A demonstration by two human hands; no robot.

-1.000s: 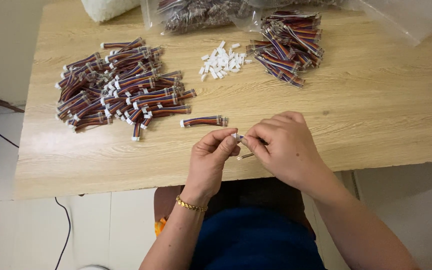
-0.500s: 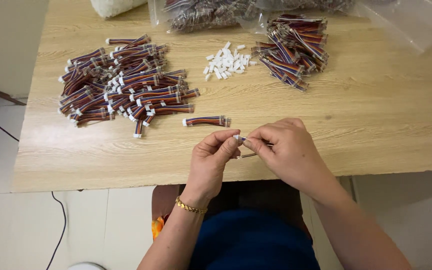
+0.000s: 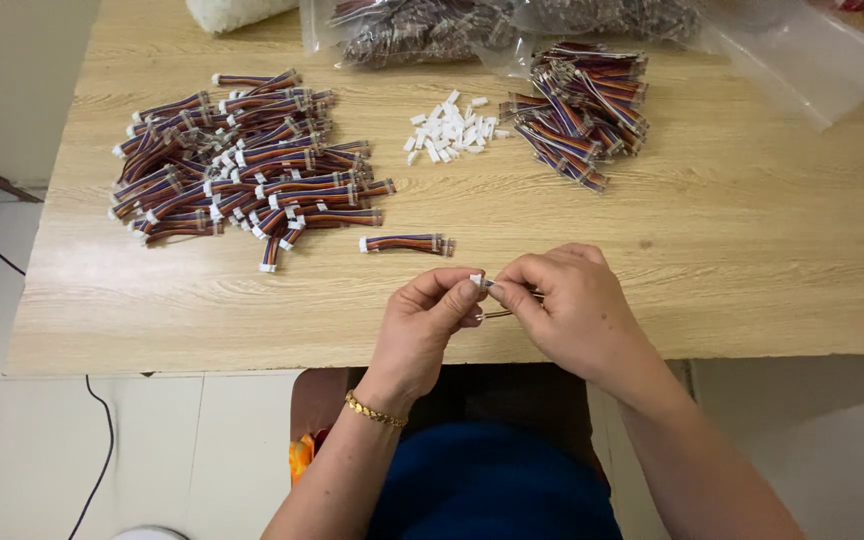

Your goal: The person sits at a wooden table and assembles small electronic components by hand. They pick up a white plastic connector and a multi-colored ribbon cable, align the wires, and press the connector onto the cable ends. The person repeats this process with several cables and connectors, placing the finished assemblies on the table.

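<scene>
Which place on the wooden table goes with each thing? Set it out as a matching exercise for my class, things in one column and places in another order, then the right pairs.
Things:
1. large pile of wire bundles
2. small white connectors
3. single wire bundle
4. white connector

Places:
A. pinched between the fingertips of left hand and right hand
B. far left of the table
C. alone, just beyond the hands
D. loose heap at the middle back

Pairs: 1-B, 2-D, 3-C, 4-A

Small white connector (image 3: 476, 281), seemingly pinched
</scene>
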